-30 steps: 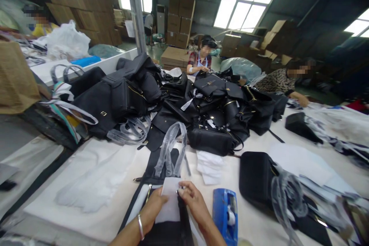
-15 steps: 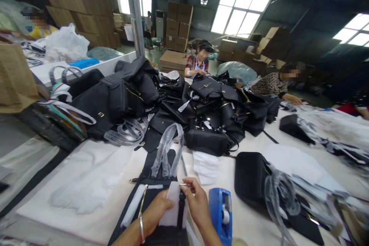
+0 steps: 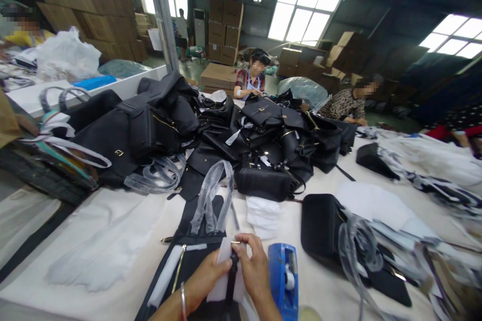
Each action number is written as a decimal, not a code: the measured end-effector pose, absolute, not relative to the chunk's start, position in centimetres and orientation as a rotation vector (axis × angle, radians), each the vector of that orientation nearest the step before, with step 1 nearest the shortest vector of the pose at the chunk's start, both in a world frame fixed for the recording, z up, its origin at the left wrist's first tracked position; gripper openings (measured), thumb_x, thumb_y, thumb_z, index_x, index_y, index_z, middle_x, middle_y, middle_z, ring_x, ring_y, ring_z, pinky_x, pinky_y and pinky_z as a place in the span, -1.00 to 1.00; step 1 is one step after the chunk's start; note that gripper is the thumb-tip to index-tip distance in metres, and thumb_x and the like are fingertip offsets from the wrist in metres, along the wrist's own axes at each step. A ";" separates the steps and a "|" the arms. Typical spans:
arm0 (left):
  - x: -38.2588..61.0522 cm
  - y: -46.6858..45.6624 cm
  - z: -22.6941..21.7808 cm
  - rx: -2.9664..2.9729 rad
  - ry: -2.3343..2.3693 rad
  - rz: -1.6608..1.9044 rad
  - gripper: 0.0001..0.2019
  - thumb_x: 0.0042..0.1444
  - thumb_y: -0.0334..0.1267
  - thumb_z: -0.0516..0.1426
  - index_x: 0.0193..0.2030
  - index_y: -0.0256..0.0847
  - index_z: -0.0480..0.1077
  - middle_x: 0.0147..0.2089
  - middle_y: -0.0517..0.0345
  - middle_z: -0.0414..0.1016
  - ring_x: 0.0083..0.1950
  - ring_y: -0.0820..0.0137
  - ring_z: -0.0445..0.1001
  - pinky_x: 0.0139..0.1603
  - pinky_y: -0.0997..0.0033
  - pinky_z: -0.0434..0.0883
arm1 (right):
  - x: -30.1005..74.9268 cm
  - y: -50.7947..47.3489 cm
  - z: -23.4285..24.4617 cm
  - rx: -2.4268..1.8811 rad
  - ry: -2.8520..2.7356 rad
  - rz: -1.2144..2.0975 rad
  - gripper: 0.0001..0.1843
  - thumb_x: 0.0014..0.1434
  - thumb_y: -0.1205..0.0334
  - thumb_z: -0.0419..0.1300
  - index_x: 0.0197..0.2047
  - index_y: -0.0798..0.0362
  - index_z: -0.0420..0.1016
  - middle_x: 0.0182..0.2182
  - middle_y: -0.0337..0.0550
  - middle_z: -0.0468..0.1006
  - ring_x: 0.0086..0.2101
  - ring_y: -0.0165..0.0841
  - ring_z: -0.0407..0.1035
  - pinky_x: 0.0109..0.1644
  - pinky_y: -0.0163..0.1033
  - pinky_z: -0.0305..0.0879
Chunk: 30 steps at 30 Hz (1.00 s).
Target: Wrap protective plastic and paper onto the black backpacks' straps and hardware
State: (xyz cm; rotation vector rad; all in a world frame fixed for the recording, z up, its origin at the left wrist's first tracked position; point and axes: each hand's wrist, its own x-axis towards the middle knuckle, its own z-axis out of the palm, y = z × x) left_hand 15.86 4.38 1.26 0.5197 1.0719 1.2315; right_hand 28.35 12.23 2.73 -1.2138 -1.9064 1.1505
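Note:
A black backpack (image 3: 199,256) lies flat in front of me, its handles (image 3: 214,195) wrapped in clear plastic. Over it, my left hand (image 3: 211,273) pinches a white foam sheet (image 3: 219,291) with the thumb on its face, close to a black strap (image 3: 231,281). My right hand (image 3: 253,261) grips the top of that strap at a small metal buckle (image 3: 235,243). The foam sheet lies behind the strap. Beside the bag's left edge runs a white-wrapped strip (image 3: 165,276) next to a gold zipper (image 3: 179,268).
A blue tape dispenser (image 3: 283,281) stands right of my hands. Folded white tissue (image 3: 262,216) lies beyond it. A heap of black bags (image 3: 263,140) fills the table's far side. Another black bag (image 3: 323,225) sits at right. Co-workers (image 3: 251,80) sit across the table.
The camera view has shifted slightly to the right. My left thumb has moved in closer to the strap, while my right hand stays at the buckle.

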 end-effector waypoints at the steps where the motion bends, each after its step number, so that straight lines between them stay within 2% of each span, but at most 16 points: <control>1: 15.8 4.5 1.2 0.546 1.079 1.213 -0.48 0.03 -0.05 0.24 0.10 -0.25 0.40 0.00 0.00 0.52 0.06 0.12 0.42 0.15 0.15 0.27 | 28.4 12.2 2.6 -1.231 -1.886 1.162 -0.89 0.17 0.21 0.14 -0.22 -0.06 0.46 -0.23 -0.25 0.50 -0.14 -0.29 0.34 -0.04 -0.26 0.20; 6: 15.6 4.8 1.5 0.652 1.034 1.187 -0.50 0.10 -0.06 0.18 0.15 -0.23 0.36 0.06 0.00 0.50 0.09 0.13 0.40 0.18 0.14 0.26 | 28.6 12.2 1.6 -1.263 -1.789 1.198 -0.79 0.15 0.19 0.16 -0.12 -0.05 0.43 -0.12 -0.20 0.48 -0.04 -0.27 0.31 0.05 -0.25 0.19; 11: 16.1 4.6 1.4 0.613 1.012 1.190 -0.51 0.10 -0.06 0.17 0.15 -0.22 0.37 0.04 0.00 0.51 0.09 0.13 0.41 0.20 0.12 0.25 | 29.2 11.6 0.8 -1.379 -1.700 1.389 -0.69 0.20 0.08 0.10 -0.01 -0.04 0.41 -0.03 -0.16 0.49 0.00 -0.25 0.33 0.09 -0.24 0.20; 15: 16.8 4.5 0.8 0.591 0.995 1.179 -0.48 0.08 -0.03 0.18 0.15 -0.23 0.36 0.01 -0.01 0.53 0.07 0.12 0.42 0.15 0.13 0.28 | 29.6 11.3 1.0 -1.375 -1.691 1.419 -0.69 0.21 0.04 0.07 -0.06 -0.02 0.45 -0.08 -0.16 0.53 -0.03 -0.26 0.36 0.06 -0.26 0.22; 21: 17.4 4.9 0.9 0.575 1.060 1.212 -0.49 0.07 -0.05 0.20 0.14 -0.24 0.37 0.01 0.00 0.52 0.05 0.14 0.43 0.12 0.19 0.31 | 29.4 11.5 1.7 -1.357 -1.687 1.393 -0.73 0.21 0.05 0.07 -0.14 -0.01 0.47 -0.20 -0.18 0.57 -0.16 -0.29 0.43 -0.08 -0.32 0.29; 26: 18.3 4.6 0.2 0.457 1.205 1.270 -0.51 0.09 -0.04 0.17 0.11 -0.28 0.40 -0.07 -0.02 0.57 -0.04 0.16 0.48 0.04 0.22 0.35 | 28.9 11.6 1.7 -1.344 -1.738 1.318 -0.77 0.22 0.09 0.07 -0.18 -0.01 0.47 -0.23 -0.20 0.57 -0.19 -0.30 0.43 -0.10 -0.33 0.28; 30: 18.9 4.6 0.0 0.393 1.249 1.298 -0.52 0.08 -0.06 0.17 0.11 -0.26 0.40 -0.05 -0.01 0.57 -0.04 0.17 0.49 0.06 0.22 0.34 | 28.8 11.5 1.8 -1.334 -1.719 1.329 -0.76 0.22 0.09 0.06 -0.18 0.00 0.47 -0.24 -0.19 0.58 -0.20 -0.31 0.44 -0.11 -0.33 0.29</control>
